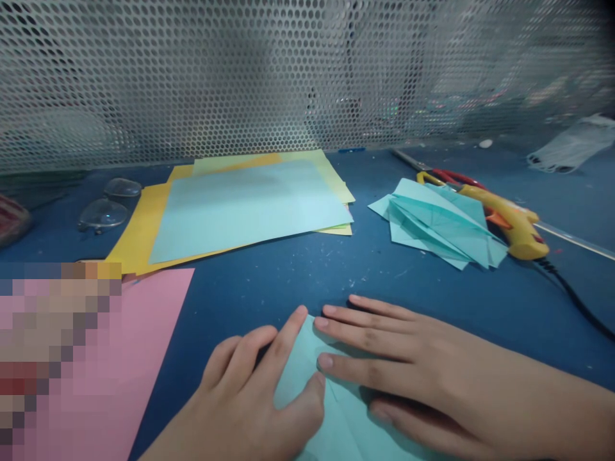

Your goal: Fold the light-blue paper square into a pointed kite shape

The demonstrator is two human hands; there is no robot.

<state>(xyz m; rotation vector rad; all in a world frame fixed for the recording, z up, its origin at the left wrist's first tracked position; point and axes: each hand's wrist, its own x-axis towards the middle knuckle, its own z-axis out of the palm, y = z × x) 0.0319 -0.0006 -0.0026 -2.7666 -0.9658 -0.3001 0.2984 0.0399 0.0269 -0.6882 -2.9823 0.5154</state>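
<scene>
A light teal sheet of paper (348, 416) with fold lines lies on the blue tabletop in front of me, its pointed corner facing away. My left hand (245, 397) rests on its left side. The index fingertip is at that corner, the thumb lies lower on the sheet, apart from the index finger, and the other fingers are bent. My right hand (427, 362) lies flat across the right side with its fingers stretched out to the left. Both hands hide part of the sheet, and its near end runs out of view.
Folded teal papers (437, 221) lie at the right, beside a yellow glue gun (521, 230) with a black cord and scissors (444, 176). Coloured sheets (250, 205) are stacked behind my hands. Eyeglasses (103, 208) and pink paper (139, 358) lie left. A perforated metal panel (250, 77) stands behind.
</scene>
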